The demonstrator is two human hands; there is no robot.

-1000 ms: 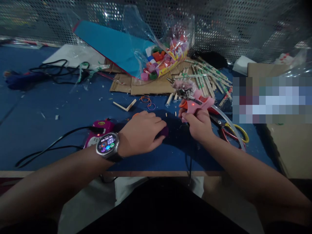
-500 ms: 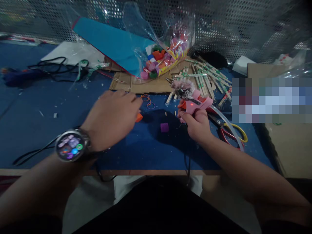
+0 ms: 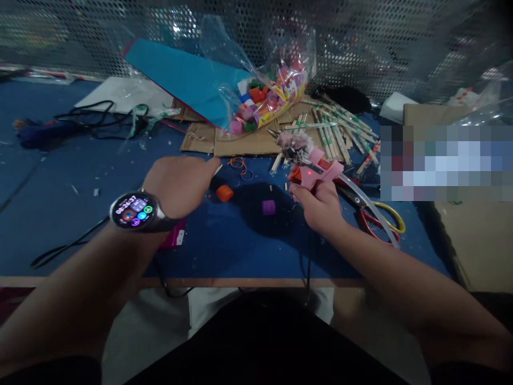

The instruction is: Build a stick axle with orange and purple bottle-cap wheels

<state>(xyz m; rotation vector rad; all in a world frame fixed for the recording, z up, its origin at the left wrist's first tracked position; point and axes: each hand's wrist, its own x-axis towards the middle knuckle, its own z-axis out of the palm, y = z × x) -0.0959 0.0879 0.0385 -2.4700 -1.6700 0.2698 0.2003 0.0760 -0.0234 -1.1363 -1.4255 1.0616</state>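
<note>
Obscuring part of a slim pale wooden stick [image 3: 218, 169], the left hand [image 3: 174, 184] has a grip I cannot tell; the right hand [image 3: 323, 207] holds a pink plastic glue gun [image 3: 317, 174].

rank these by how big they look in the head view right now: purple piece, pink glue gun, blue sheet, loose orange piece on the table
1. Blue sheet
2. Pink glue gun, partly covered by the right hand
3. Orange piece and purple piece: too alike to rank
</note>
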